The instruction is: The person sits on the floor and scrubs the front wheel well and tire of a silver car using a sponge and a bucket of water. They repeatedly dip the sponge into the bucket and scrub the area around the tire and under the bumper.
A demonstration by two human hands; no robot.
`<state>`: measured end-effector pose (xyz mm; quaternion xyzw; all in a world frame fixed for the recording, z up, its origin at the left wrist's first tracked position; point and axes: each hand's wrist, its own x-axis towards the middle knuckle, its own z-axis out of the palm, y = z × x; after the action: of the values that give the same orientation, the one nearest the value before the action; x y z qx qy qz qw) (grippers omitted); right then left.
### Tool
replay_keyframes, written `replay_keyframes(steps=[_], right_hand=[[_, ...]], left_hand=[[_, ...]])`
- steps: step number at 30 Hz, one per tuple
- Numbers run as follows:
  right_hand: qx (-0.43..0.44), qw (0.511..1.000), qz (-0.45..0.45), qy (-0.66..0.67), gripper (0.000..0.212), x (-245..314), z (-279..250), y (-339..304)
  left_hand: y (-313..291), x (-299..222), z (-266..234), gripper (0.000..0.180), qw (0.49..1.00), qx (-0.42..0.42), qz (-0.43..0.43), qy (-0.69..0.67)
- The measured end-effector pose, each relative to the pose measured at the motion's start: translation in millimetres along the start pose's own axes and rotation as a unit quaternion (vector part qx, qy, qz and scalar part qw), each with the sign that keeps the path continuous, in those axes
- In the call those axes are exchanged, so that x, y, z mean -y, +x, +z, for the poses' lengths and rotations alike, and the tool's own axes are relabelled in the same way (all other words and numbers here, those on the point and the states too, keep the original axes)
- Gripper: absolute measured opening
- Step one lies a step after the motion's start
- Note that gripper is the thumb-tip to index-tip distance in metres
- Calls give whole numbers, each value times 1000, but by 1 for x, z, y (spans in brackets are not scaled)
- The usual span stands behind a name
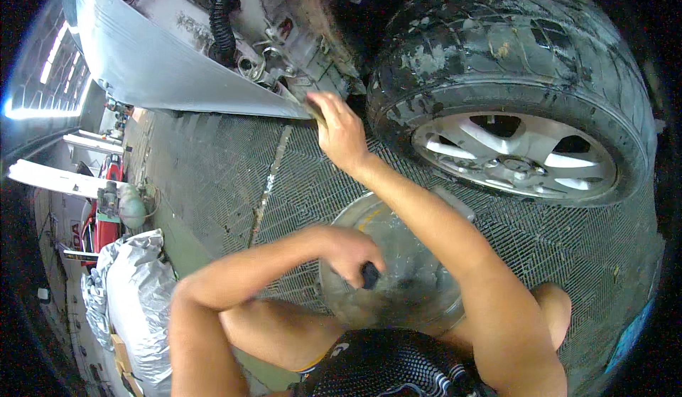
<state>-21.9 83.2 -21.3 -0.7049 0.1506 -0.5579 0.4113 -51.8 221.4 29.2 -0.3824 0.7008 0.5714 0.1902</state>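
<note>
My right hand (342,132) is raised to the lower tip of a silver-grey car body panel (177,77), its fingers closed together. Between them and the panel's edge shows a thin olive-brown piece (317,115), too small to identify. My left hand (349,256) is lower, closed around a small black object (370,275) that it mostly hides. That hand is over a wide round metal basin (341,221) with cloudy liquid, on the floor between my legs.
To the right, close to my right forearm, stands a car wheel (511,162) with a scuffed black tire (483,49). Behind the panel are a black corrugated hose (222,24) and bare metal parts. A silver plastic cover (145,290) drapes something at left. The floor has patterned mats (206,162).
</note>
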Motion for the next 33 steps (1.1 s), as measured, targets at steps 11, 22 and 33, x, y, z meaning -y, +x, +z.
replay_keyframes(steps=[11,22,33], right_hand=[[-171,984,-8,56,74,16,46,101],[30,911,410,9,60,-30,18,20],[-26,955,286,-75,65,-44,41,11]], left_hand=[[-148,-58,-231,25,522,-473,-403,583],[-71,0,-67,37,719,-578,-257,289],[-23,35,56,55,865,-397,-29,307]])
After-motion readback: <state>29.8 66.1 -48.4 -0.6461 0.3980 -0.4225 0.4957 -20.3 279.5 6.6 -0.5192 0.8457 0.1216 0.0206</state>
